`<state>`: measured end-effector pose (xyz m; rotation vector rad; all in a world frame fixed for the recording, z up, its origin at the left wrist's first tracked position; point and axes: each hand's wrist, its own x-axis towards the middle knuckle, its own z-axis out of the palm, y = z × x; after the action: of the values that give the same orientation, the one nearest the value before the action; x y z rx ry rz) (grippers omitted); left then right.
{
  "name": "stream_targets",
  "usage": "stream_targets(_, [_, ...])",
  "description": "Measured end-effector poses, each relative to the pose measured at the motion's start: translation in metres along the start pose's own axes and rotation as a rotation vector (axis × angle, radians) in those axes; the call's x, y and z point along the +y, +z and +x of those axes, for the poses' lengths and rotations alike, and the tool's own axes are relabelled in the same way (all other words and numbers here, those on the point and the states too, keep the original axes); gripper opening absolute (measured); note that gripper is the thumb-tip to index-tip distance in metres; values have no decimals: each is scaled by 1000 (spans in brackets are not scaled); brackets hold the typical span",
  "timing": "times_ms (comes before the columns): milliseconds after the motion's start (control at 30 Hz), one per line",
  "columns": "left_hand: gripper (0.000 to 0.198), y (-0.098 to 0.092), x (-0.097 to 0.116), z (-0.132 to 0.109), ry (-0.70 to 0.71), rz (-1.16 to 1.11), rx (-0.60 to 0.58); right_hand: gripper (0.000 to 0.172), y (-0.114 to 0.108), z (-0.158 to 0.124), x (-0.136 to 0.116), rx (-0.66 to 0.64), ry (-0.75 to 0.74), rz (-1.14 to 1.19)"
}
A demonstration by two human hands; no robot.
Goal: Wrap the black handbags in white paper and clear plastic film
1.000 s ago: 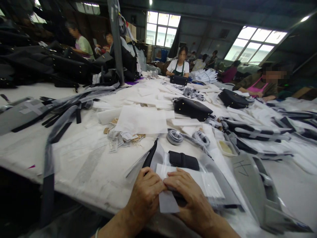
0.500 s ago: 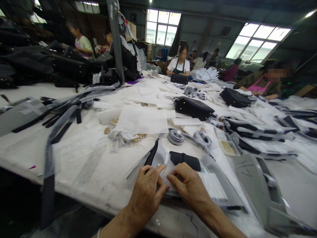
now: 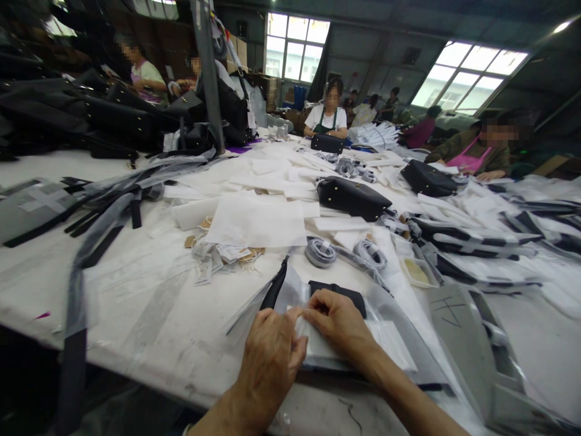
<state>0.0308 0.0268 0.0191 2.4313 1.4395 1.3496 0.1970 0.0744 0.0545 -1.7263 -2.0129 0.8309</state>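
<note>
My left hand (image 3: 275,345) and my right hand (image 3: 338,318) meet above a flat black bag piece wrapped in pale sheeting at the table's near edge. Fingers of both are closed in a pinch on thin white wrapping sheet (image 3: 313,339), though the pinched edge is mostly hidden. Behind my right hand lies a black strap-like part (image 3: 349,295), partly covered. A black handle (image 3: 275,284) rises beyond my left hand. White padding (image 3: 393,345) shows under my right forearm.
Tags with strings (image 3: 222,257) lie in a heap, near wrapped coiled straps (image 3: 321,251). A grey panel (image 3: 458,327) stands at right, beside a small tray (image 3: 417,272). Black handbags (image 3: 351,197) sit farther back. A co-worker (image 3: 329,115) works across the table.
My two hands have drawn closer together, fingertips now nearly touching. The translucent sheet raised between them is lower. The view has shifted slightly.
</note>
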Motion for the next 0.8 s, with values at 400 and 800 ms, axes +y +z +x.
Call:
stream_targets(400, [23,-3,10,-15,294,162,-90,12,6,9,-1,51,6,-151])
stream_targets(800, [28,-4,10,-20,220,130,-136,14,2,-5,-9,138,-370,-73])
